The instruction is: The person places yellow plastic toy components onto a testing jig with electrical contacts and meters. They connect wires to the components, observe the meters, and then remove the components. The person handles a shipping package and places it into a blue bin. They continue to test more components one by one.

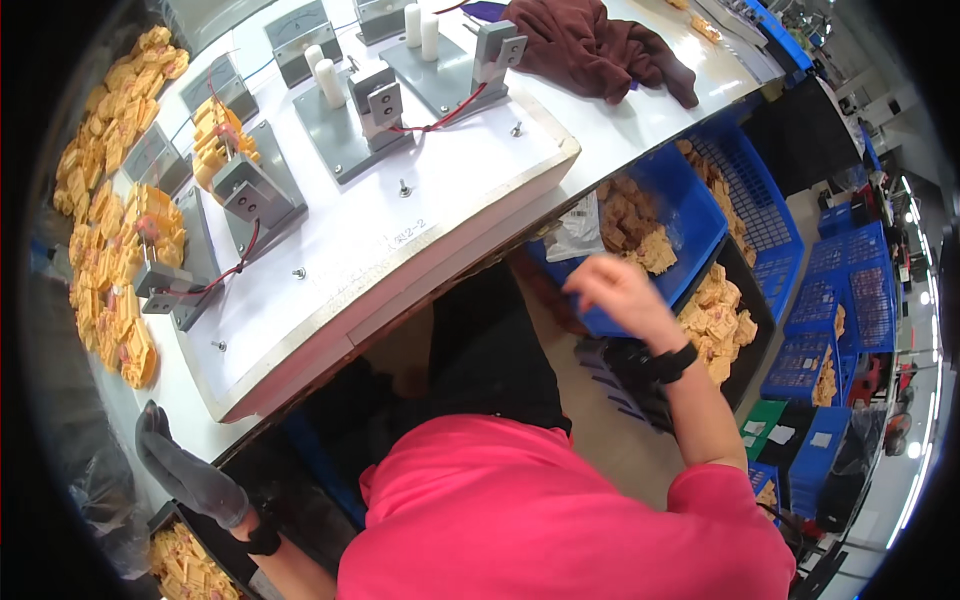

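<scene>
My right hand (618, 292), bare with a black band at the wrist, reaches out to the right over the near rim of a blue crate (700, 215). The crate holds tan plastic parts (632, 222) and a small clear bag (578, 228). The hand is motion-blurred with its fingers curled downward, so I cannot tell whether it holds a part. My left hand (185, 472), in a grey glove, lies flat by the left front corner of the white workbench (330, 290) with nothing in it.
Grey metal fixtures (350, 125) with white pegs and red wires stand on the bench. Heaps of yellow parts (105, 250) lie along its left side, and a brown cloth (590, 45) at the back. More blue crates (845, 290) and a black bin of yellow parts (722, 325) sit on the right.
</scene>
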